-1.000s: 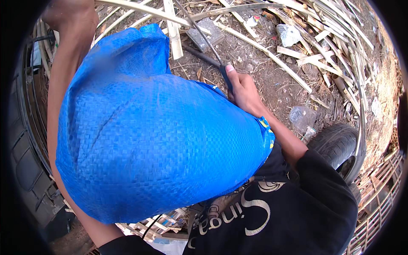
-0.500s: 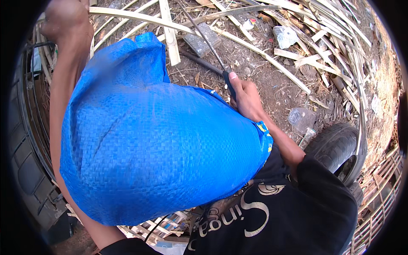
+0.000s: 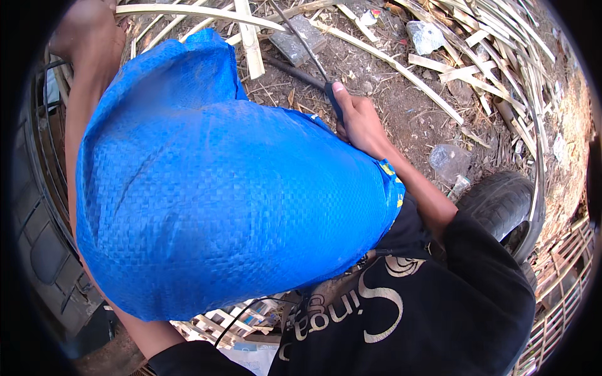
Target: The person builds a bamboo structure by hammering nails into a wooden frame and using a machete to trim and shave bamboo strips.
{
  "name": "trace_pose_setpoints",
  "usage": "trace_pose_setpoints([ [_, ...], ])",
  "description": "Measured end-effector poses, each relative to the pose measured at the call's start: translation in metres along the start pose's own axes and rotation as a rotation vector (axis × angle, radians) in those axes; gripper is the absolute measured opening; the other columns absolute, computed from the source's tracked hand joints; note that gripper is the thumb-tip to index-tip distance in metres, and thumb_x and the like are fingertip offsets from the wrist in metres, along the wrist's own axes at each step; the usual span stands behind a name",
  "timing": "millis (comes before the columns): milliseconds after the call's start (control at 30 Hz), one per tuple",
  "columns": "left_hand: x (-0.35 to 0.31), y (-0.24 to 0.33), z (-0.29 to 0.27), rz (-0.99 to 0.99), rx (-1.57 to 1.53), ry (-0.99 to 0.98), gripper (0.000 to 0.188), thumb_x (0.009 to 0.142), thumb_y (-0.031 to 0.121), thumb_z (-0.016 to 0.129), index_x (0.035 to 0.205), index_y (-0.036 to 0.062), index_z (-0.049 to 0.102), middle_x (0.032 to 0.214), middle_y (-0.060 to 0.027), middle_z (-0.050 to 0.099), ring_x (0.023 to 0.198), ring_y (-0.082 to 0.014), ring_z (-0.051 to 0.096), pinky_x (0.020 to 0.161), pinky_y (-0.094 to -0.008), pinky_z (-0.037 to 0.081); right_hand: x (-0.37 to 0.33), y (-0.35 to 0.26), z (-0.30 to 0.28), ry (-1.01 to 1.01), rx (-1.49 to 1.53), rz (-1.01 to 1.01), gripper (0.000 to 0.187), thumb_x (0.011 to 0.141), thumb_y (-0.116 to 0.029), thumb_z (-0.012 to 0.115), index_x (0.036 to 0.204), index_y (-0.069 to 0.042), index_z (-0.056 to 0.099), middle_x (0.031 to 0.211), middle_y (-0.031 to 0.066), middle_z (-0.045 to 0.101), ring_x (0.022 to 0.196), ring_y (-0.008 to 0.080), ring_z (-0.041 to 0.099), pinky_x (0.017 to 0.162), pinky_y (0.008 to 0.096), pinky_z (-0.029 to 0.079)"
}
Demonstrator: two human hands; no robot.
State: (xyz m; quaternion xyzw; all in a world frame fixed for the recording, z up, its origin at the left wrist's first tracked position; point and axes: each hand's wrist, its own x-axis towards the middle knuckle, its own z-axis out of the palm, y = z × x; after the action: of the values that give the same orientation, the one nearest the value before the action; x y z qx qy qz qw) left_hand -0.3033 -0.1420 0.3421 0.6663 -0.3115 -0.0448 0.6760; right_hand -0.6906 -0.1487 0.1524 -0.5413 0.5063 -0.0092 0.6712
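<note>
My left hand (image 3: 88, 34) is closed at the upper left, around the end of a pale split bamboo strip (image 3: 194, 10). That strip runs rightward toward the blade. In my right hand (image 3: 364, 125) is the black handle of a knife (image 3: 313, 57), whose long, narrow blade points up and away to the left. The thumb lies along the handle. A big blue woven plastic sheet (image 3: 238, 200) drapes between my arms and covers my lap. It hides part of my left forearm and some fingers of my right hand.
A grey stone block (image 3: 298, 41) lies on the dirt beyond the knife. Heaped bamboo strips (image 3: 495, 69) fill the far right. Nearby are a crumpled clear plastic cup (image 3: 450, 161), a black tyre (image 3: 495, 207) and a woven bamboo lattice (image 3: 558, 301).
The view has shifted a little, so the ground things sit higher in it. My left hand has moved slightly left with the strip. My right hand still grips the knife.
</note>
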Motion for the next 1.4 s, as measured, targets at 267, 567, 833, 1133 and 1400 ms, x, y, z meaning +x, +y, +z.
trace_pose_setpoints([
  [267, -0.005, 0.002, -0.016, 0.193, 0.697, 0.022, 0.02, 0.098, -0.001, 0.039, 0.115, -0.0034, 0.049, 0.089, -0.0115, 0.053, 0.071, -0.0202, 0.05, 0.063, -0.0338, 0.048, 0.011, -0.006, 0.002, -0.016, -0.167, -0.127, 0.073, 0.104, -0.056, 0.042, 0.072, 0.007, 0.062, 0.059, 0.0167, 0.058, 0.058, 0.0259, 0.058, 0.064, 0.0462, 0.047],
  [567, 0.034, -0.007, -0.087, 0.014, -0.112, -0.282, 0.015, 0.097, 0.003, 0.035, 0.102, 0.0033, 0.049, 0.081, -0.007, 0.043, 0.064, -0.0195, 0.041, 0.072, -0.0404, 0.049, 0.022, -0.054, 0.034, -0.055, -0.206, -0.404, 0.077, 0.103, -0.057, 0.042, 0.069, 0.009, 0.062, 0.055, 0.0209, 0.057, 0.055, 0.0298, 0.058, 0.064, 0.0513, 0.047],
  [833, -0.045, 0.024, 0.012, 0.086, 0.184, 0.089, 0.015, 0.096, -0.003, 0.037, 0.096, 0.0068, 0.047, 0.083, -0.0067, 0.044, 0.068, -0.0176, 0.043, 0.073, -0.0369, 0.05, 0.07, -0.016, 0.026, 0.023, -0.077, -0.238, 0.08, 0.102, -0.059, 0.04, 0.071, 0.011, 0.063, 0.058, 0.0224, 0.059, 0.061, 0.0309, 0.063, 0.07, 0.0498, 0.05],
  [1133, -0.017, 0.009, -0.013, 0.02, -0.147, -0.174, 0.013, 0.095, 0.001, 0.035, 0.098, 0.0075, 0.045, 0.082, -0.0085, 0.04, 0.069, -0.0193, 0.041, 0.073, -0.0368, 0.046, 0.065, -0.037, 0.025, 0.083, -0.181, -0.298, 0.077, 0.103, -0.06, 0.041, 0.062, 0.002, 0.06, 0.051, 0.0096, 0.053, 0.051, 0.0205, 0.056, 0.057, 0.0421, 0.047],
  [1400, 0.037, -0.031, -0.063, 0.025, -0.114, -0.216, 0.009, 0.094, 0.005, 0.034, 0.087, 0.0031, 0.04, 0.068, -0.0038, 0.032, 0.059, -0.0202, 0.035, 0.075, -0.0375, 0.045, 0.073, -0.035, 0.025, 0.134, -0.188, -0.313, 0.079, 0.102, -0.061, 0.042, 0.065, 0.006, 0.063, 0.053, 0.0136, 0.056, 0.054, 0.0238, 0.059, 0.061, 0.045, 0.049],
])
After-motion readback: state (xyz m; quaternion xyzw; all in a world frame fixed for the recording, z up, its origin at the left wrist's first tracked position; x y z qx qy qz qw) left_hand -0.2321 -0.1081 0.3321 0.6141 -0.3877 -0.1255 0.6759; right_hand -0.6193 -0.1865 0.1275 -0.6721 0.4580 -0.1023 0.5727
